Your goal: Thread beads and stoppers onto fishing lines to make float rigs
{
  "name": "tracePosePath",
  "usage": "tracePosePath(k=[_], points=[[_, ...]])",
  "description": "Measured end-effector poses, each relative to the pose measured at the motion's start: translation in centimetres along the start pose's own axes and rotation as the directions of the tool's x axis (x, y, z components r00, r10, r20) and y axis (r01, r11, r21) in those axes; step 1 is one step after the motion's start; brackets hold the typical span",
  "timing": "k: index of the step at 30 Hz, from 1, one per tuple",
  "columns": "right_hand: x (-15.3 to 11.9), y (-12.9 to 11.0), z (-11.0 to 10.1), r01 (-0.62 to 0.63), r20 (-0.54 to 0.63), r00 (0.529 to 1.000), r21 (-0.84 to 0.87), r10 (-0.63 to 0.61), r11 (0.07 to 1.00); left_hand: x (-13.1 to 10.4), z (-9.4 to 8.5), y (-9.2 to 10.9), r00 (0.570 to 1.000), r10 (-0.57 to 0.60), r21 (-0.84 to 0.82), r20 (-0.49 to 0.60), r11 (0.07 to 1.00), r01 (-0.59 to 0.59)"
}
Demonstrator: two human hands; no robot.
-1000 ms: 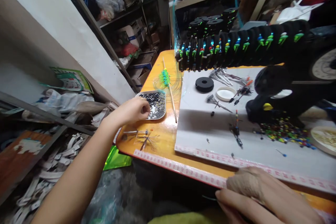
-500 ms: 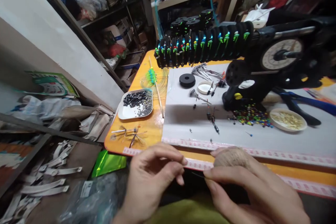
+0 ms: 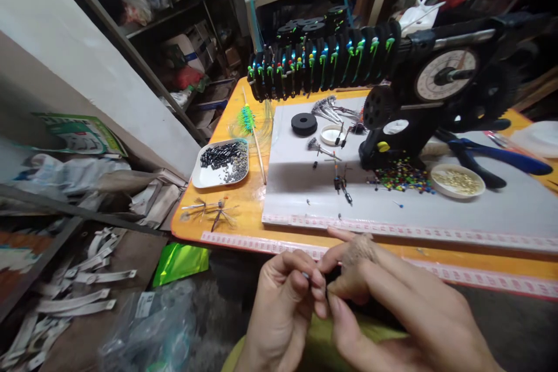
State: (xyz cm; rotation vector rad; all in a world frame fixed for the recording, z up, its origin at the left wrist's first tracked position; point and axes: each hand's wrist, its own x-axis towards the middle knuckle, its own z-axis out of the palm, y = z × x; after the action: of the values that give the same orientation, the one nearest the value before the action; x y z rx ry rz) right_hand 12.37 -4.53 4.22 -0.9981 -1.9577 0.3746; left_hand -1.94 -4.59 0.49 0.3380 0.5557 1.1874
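Observation:
My left hand (image 3: 288, 296) is pinched close in front of my lap, and a tiny bluish-grey speck shows between its thumb and fingers. Beside it, nearly touching, my right hand (image 3: 396, 296) has thumb and forefinger pressed together on a thin dark strand, mostly hidden by the fingers. Brown wrapping (image 3: 361, 249) covers part of a right finger. Beyond both hands, a grey board (image 3: 288, 197) carries loose dark swivel-like pieces (image 3: 342, 183), a heap of coloured-head pins (image 3: 401, 177) and a round dish of small brass parts (image 3: 457, 181).
A black rack (image 3: 322, 64) of spools with green strands overhangs the board. A white tray (image 3: 200, 177) of black tubes stands left, near a stick with green-blue bristles (image 3: 247, 119). Blue-handled pliers (image 3: 501, 157) lie right. A measuring tape (image 3: 261, 246) runs along the orange table edge.
My left hand has moved right and closed its fingers, meeting my right hand. Both hands sit slightly lower, and the view has shifted a little.

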Motion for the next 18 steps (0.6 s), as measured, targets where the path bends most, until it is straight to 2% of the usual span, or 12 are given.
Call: tracePosePath(k=[3, 14, 18], points=[[-0.03, -0.16, -0.22, -0.004, 0.006, 1.000, 0.005, 0.004, 1.000, -0.08, 0.18, 0.01, 1.000, 0.004, 0.015, -0.009, 1.000, -0.004], [-0.44, -0.06, -0.42, -0.031, 0.040, 0.999, 0.008, 0.031, 0.999, 0.20, 0.03, 0.01, 0.996, 0.012, 0.008, 0.089, 1.000, -0.012], [-0.17, -0.03, -0.44, -0.030, 0.075, 0.997, 0.003, 0.030, 1.000, 0.09, -0.31, -0.32, 0.997, 0.019, 0.055, 0.079, 0.998, -0.023]])
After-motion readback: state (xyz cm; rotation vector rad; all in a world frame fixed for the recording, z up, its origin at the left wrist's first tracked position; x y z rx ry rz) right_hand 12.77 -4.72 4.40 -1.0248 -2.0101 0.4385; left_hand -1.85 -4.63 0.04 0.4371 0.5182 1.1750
